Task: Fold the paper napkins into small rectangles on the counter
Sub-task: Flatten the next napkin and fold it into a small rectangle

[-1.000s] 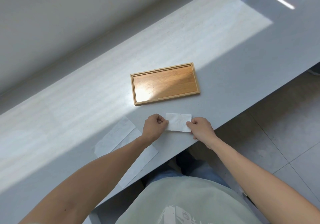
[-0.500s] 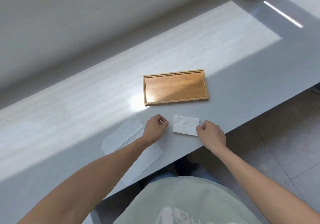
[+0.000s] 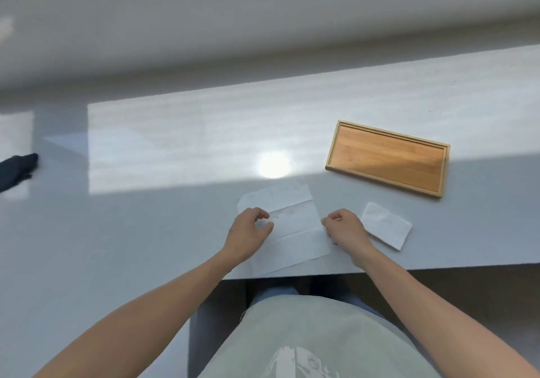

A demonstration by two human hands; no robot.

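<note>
Two unfolded white napkins [image 3: 295, 225] lie overlapping near the counter's front edge, straight in front of me. My left hand [image 3: 248, 231] rests on their left side with its fingers loosely curled and the thumb apart. At their right edge is my right hand [image 3: 344, 228], fingers curled and fingertips touching the paper; a grip does not show. A small folded napkin rectangle [image 3: 385, 225] lies flat just right of my right hand, touched by neither hand.
A shallow wooden tray [image 3: 336, 155] with nothing in it sits behind the folded napkin at the right. A dark object [image 3: 17, 170] lies at the far left of the grey counter [image 3: 146, 231]. The counter's front edge runs just below the napkins.
Both hands have left the folded napkin and moved left onto the unfolded napkins. The view has swung left, so the tray and the folded napkin now sit at the right.
</note>
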